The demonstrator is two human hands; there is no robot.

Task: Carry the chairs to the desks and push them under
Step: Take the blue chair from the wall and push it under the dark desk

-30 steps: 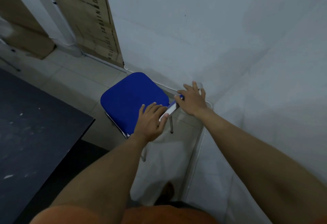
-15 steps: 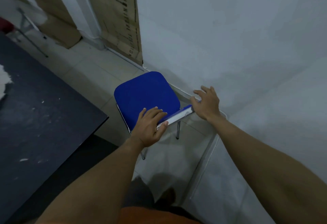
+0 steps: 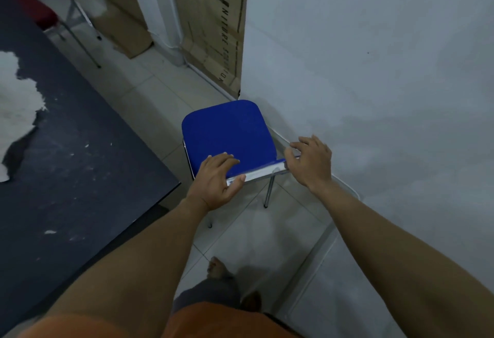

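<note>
Both bare forearms reach forward from 6 o'clock. The left hand (image 3: 216, 181) grips the top rail of the backrest (image 3: 258, 173) near its left end, with four fingers pressed together and curled over the front and the thumb against the pale rear face. The right hand (image 3: 311, 162) holds the rail's right end, with the thumb on the corner and the fingers bent and slightly spread above it.

The blue chair (image 3: 230, 134) sits at the centre of view, between the desk (image 3: 80, 172) at 9 o'clock and the wall (image 3: 374, 70) at 3 o'clock, close to the wall's foot. Its seat points away toward 12 o'clock, and its backrest is nearest the wearer. The rail's long axis runs roughly from 8 to 2 o'clock. Thin metal legs (image 3: 268, 193) reach down to the floor (image 3: 149, 97); whether they bear on it cannot be told.

The floor is pale tile. The desk top is dark, flecked, and carries white scraps (image 3: 16, 97). A cardboard box (image 3: 211, 30) leans at 12 o'clock, and a red chair (image 3: 34, 14) stands at 10 o'clock. A bare foot (image 3: 217, 268) shows at 6 o'clock.
</note>
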